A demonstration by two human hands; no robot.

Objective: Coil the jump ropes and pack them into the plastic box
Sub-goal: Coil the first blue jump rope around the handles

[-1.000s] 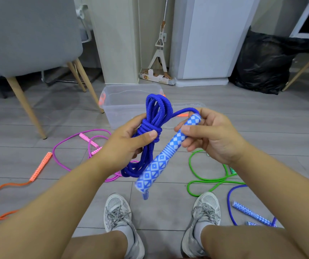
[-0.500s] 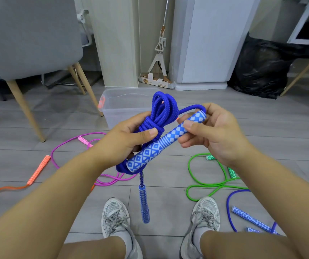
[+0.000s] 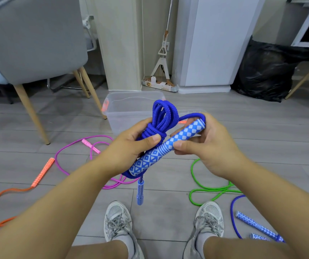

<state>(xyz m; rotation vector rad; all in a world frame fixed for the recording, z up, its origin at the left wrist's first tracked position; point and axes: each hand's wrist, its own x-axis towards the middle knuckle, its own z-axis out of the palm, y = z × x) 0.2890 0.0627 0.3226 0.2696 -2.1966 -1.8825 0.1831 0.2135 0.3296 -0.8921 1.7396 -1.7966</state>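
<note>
A dark blue jump rope (image 3: 162, 118) is bundled into a coil in front of me. My left hand (image 3: 131, 146) grips the coil around its wrapped middle, thumb on top. My right hand (image 3: 206, 141) pinches the rope's blue-and-white patterned handle (image 3: 168, 144), which lies slanted across the coil. The second handle (image 3: 140, 191) dangles below the bundle. Behind the hands, on the floor, stands the clear plastic box (image 3: 123, 107), open on top.
On the grey floor lie a pink rope (image 3: 86, 146), an orange rope (image 3: 43, 172), a green rope (image 3: 206, 189) and another blue rope (image 3: 254, 225). A grey chair (image 3: 34, 40) stands at the left, a black bag (image 3: 265, 70) at the right. My shoes (image 3: 118, 219) are below.
The handle in my right hand swung up and in, and now lies against the coil under my left thumb. The second handle dropped free and now hangs below.
</note>
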